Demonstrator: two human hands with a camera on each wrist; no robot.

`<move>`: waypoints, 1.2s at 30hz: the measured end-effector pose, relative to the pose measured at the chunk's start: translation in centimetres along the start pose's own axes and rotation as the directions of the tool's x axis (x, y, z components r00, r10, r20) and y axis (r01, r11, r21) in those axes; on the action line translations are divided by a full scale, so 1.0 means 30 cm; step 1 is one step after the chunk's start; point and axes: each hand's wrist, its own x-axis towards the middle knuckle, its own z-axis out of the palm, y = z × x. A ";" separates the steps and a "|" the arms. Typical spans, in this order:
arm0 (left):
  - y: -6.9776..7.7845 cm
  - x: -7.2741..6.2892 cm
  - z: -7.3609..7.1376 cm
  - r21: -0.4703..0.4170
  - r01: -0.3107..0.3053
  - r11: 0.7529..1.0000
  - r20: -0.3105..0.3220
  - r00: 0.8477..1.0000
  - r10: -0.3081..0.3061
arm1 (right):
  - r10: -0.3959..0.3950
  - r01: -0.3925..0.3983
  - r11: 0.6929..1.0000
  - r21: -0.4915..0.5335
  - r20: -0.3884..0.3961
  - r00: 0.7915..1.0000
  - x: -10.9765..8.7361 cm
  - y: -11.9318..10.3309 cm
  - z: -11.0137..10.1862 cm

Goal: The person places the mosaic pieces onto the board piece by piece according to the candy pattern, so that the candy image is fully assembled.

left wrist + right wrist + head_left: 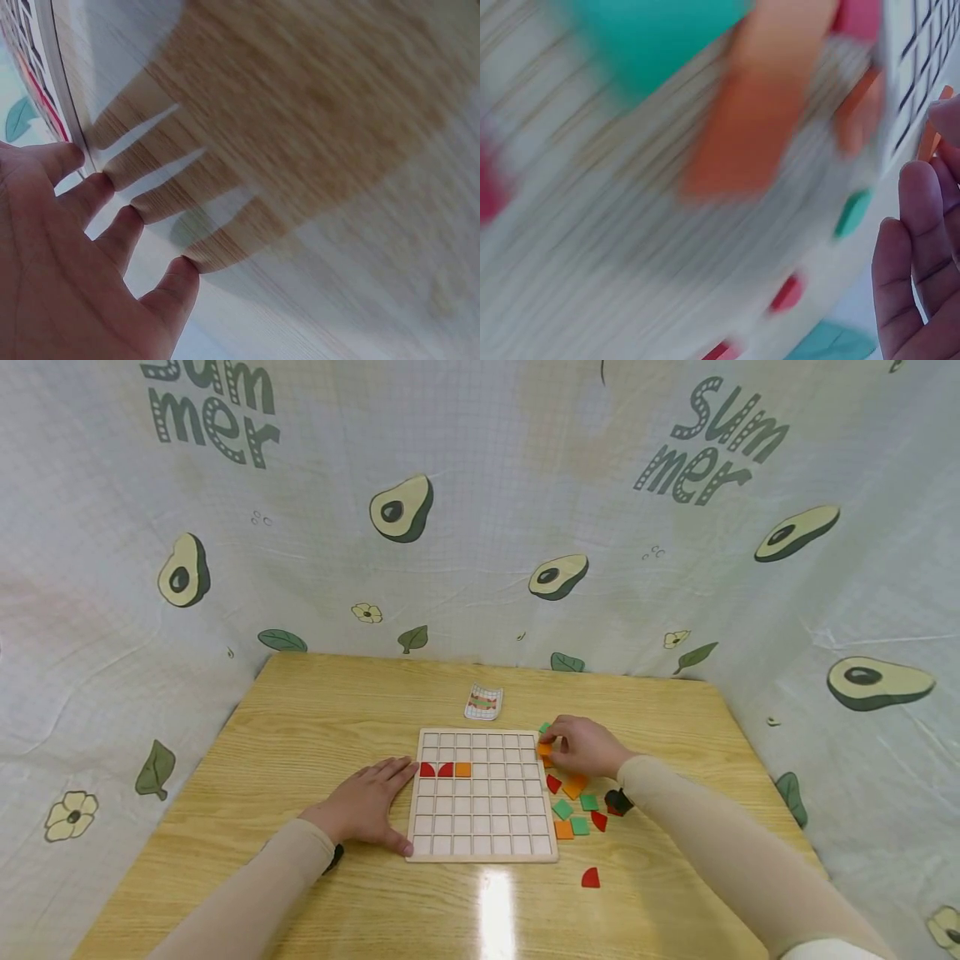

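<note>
A square wooden grid board lies on the table. In one of its upper rows, starting at the left, sit two red quarter-circle tiles and an orange square tile. My left hand rests against the board's left side, fingers spread and thumb at the lower left corner; in the left wrist view its fingertips touch the tabletop and board edge. Beside the board's upper right edge, my right hand pinches another orange square tile between thumb and fingertips.
Loose green tiles, orange tiles and red tiles lie scattered right of the board. One red quarter-circle lies nearer the front. Behind the board is a small pattern card. A printed cloth surrounds the table.
</note>
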 end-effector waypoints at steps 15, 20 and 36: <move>-0.005 0.001 0.004 0.008 -0.005 1.000 -0.010 1.000 0.005 | -0.148 0.150 0.988 -0.033 0.035 0.988 0.173 -0.204 0.176; 0.012 -0.004 -0.020 -0.004 -0.015 1.000 0.002 1.000 0.015 | -0.170 0.170 0.983 -0.072 -0.001 0.985 0.173 -0.208 0.201; 0.011 -0.014 -0.026 -0.009 -0.012 1.000 -0.002 1.000 0.012 | -0.145 0.147 0.987 -0.061 0.037 0.989 0.168 -0.234 0.191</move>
